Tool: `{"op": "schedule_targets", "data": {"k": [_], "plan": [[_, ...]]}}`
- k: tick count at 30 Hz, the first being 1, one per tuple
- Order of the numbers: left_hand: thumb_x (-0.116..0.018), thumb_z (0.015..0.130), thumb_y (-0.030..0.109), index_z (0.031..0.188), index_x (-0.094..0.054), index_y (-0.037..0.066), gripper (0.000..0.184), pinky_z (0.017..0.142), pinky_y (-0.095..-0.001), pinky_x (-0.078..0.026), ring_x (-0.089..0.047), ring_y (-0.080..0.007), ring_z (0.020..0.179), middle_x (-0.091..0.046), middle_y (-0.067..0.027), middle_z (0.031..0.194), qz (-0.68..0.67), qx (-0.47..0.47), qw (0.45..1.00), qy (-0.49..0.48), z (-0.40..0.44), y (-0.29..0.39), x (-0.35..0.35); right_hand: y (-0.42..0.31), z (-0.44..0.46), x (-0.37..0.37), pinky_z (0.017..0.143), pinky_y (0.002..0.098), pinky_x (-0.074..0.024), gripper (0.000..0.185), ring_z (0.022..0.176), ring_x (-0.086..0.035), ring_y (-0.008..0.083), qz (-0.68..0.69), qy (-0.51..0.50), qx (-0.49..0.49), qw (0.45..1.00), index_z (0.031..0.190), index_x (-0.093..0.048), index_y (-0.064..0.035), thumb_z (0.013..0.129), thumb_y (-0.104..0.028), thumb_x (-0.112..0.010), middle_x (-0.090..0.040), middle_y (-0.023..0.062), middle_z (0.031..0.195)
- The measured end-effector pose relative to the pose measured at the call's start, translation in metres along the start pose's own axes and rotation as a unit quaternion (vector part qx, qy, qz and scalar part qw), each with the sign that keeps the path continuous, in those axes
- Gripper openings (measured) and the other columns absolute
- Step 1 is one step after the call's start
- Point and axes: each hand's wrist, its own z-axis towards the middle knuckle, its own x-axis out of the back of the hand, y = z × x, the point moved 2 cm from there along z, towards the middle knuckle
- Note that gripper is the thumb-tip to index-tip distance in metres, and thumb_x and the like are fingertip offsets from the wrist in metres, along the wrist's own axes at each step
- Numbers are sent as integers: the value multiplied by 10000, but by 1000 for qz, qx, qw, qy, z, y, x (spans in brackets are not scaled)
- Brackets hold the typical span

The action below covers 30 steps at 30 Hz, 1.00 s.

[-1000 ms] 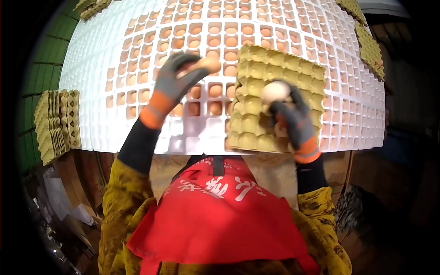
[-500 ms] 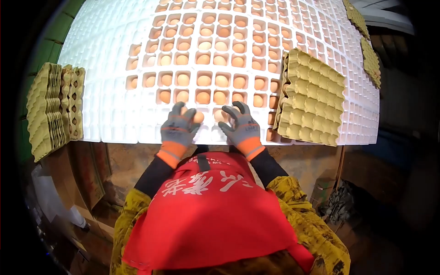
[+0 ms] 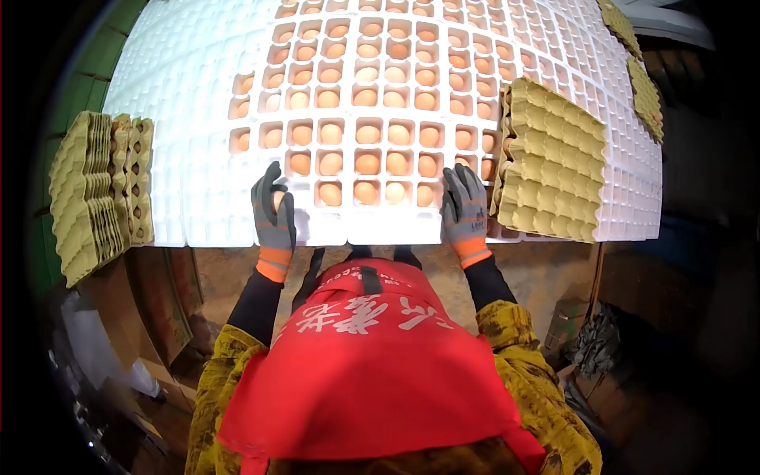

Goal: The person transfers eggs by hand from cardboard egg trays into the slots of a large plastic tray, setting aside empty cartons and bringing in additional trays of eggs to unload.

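Note:
Gloved in grey with an orange cuff, my left hand [image 3: 275,212] is closed on a brown egg [image 3: 278,199] at the near left of the filled cells. My right hand [image 3: 465,204], in a matching glove, reaches over the near cells on the right. Its fingers are bent downward, and whatever lies under them is hidden. Between the two hands, a short row of brown eggs [image 3: 365,192] sits in the cells of a white foam tray [image 3: 396,229]. More egg rows stretch away behind it.
Cardboard egg trays [image 3: 83,198] stand stacked on edge at the left, with eggs in some. Another cardboard tray stack [image 3: 554,162] leans tilted right of my right hand. Further cardboard trays [image 3: 647,99] lie at the far right. The foam's front edge faces my red apron [image 3: 372,388].
Both hands have moved apart, left and right, from the middle of the near row. Eggs now sit in the near cells where they were. The view has shifted slightly.

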Motion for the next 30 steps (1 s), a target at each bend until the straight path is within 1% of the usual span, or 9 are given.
{"op": "schedule_targets", "data": {"k": [3, 7, 12, 14, 16, 19, 23, 29, 30], "plan": [[-501, 964, 74, 1419, -536, 56, 456, 1090, -396, -398, -539, -263, 1273, -559, -128, 1387, 40, -50, 998, -13, -6, 12, -9, -21, 0, 19, 1088, 481, -407, 486, 1292, -492, 385, 53, 6, -7, 999, 1368, -593, -93, 886, -110, -649, -561, 169, 1373], [-517, 975, 108, 1415, -554, 116, 441, 1199, -530, -209, -453, -298, 1382, -535, -123, 1444, 348, -144, 925, -50, 1, 10, -34, -28, 1, 88, 1080, 429, -437, 510, 1245, -556, 346, 92, 55, -16, 994, 1363, -595, -99, 860, -55, -672, -557, 147, 1398], [-613, 952, 98, 1384, -555, 43, 440, 1060, -395, -429, -543, -314, 1262, -602, -174, 1320, 84, -86, 991, -56, 7, 90, -86, 126, -34, 202, 1085, 383, -410, 470, 1290, -532, 251, 51, 276, -200, 939, 1423, -521, -20, 968, -88, -618, -549, 135, 1435], [-632, 942, 68, 1361, -564, 32, 427, 1003, -371, -462, -589, -280, 1187, -617, -163, 1279, -39, -70, 990, -119, 0, 127, -139, 208, -65, 225, 1064, 395, -415, 532, 1286, -536, 320, -91, 241, -298, 919, 1441, -500, -13, 968, -203, -654, -539, 187, 1434], [-702, 883, 227, 1355, -567, 12, 536, 1004, -445, -471, -598, -389, 1151, -641, -225, 1234, -65, -29, 983, -168, -17, 156, -205, 298, -97, 216, 1062, 391, -418, 607, 1263, -554, 311, 20, 173, -375, 910, 1465, -462, -1, 980, -322, -638, -554, 224, 1406], [-628, 931, 472, 1460, -446, 11, 725, 1136, -463, -356, -468, -412, 1334, -488, -261, 1452, -38, 6, 961, -275, -32, 190, -262, 320, -103, 207, 1064, 352, -418, 538, 1250, -565, 280, 104, 67, -332, 935, 1398, -537, 12, 1014, -362, -580, -618, 196, 1339], [-651, 940, 367, 1411, -525, 83, 565, 1099, -463, -403, -501, -386, 1294, -528, -227, 1401, -1, -77, 958, -276, -43, 221, -247, 290, -83, 223, 960, 326, -501, 440, 1143, -600, 204, 233, 92, -410, 877, 1355, -575, -7, 997, -251, -652, -644, 126, 1267], [-672, 833, 53, 1113, -695, 93, 284, 914, -445, -499, -610, -354, 1056, -662, -122, 1121, 68, -92, 993, 31, 17, 115, -122, 309, -92, 212, 888, 312, -520, 456, 1040, -605, 184, 140, 98, -338, 926, 1378, -555, -23, 989, -234, -664, -627, 106, 1253], [-677, 837, 72, 1100, -704, 103, 266, 923, -451, -493, -606, -347, 1065, -660, -114, 1120, 138, -102, 985, 30, 20, 96, -91, 320, -100, 205, 749, 269, -503, 430, 871, -581, 135, 225, 105, -415, 875, 1380, -549, -23, 1005, -214, -636, -639, 61, 1078]]}}
